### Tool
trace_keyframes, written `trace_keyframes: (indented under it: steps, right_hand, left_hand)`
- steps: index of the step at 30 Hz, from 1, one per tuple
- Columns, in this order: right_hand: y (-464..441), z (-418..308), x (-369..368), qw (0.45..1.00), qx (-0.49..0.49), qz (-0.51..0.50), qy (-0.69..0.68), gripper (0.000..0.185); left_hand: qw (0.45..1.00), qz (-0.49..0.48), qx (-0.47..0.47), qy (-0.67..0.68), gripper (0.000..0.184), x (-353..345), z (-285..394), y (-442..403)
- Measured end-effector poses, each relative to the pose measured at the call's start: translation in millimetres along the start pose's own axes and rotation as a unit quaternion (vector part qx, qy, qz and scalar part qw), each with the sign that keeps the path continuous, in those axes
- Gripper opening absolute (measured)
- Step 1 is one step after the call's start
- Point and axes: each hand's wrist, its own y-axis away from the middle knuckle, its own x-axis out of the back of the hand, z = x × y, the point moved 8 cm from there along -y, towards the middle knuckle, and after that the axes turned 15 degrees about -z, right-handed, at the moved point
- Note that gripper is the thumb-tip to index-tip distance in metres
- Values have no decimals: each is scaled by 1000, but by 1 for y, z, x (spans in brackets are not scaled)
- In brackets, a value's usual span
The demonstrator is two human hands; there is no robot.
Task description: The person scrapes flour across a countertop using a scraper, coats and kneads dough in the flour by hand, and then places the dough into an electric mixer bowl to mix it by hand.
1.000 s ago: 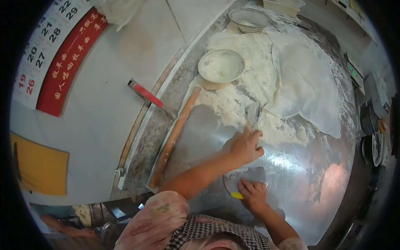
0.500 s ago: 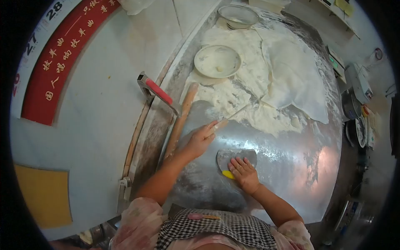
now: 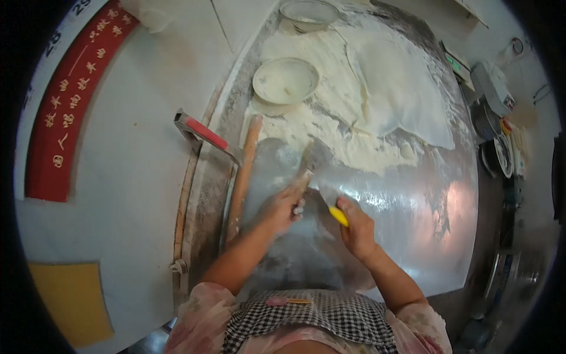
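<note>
The wooden-handled scraper (image 3: 302,182) is now pointing more steeply away from the person than half a second ago, when it was reaching slantwise toward the flour, and its blade is showing more of its broad face. To the right, the yellow-handled scraper (image 3: 339,216) is standing tilted, whereas before it was lying flat with a spread palm pressing on it. The two hands are now working closer together.

The left hand (image 3: 285,209), slightly blurred, is curling closed around the wooden handle, with the blade extending beyond its fingertips. The right hand (image 3: 356,230) is gripping the yellow handle, its blade leaning toward the left hand. Whether that blade is touching the metal table (image 3: 407,218), I cannot tell.

Farther out, at the left, a red banner (image 3: 65,112) is hanging on the wall above a yellow board (image 3: 73,304). A red-handled tool (image 3: 203,133) is resting at the table's edge. Beside it a rolling pin (image 3: 243,171) is lying lengthwise, the left forearm covering its near end. A bowl (image 3: 286,81) is sitting on the flour (image 3: 359,156), which is spreading just past the wooden-handled scraper's blade. A wide dough sheet (image 3: 407,82) is covering the table's far right.
</note>
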Motion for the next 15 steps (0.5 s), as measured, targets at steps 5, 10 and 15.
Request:
trace_keyframes:
  steps: [5,10,15]
  right_hand:
    - [-37,32,-30,984,-78,-84,136,19]
    - [-90,116,2,972,-168,-42,159,10]
    - [-58,33,33,987,-120,1,104,31]
  left_hand:
    - [991,-3,73,111,12,-40,-77,6]
    - [987,6,-82,-140,28,-25,-56,5]
    - [661,109,-188,-718,53,-51,0,46]
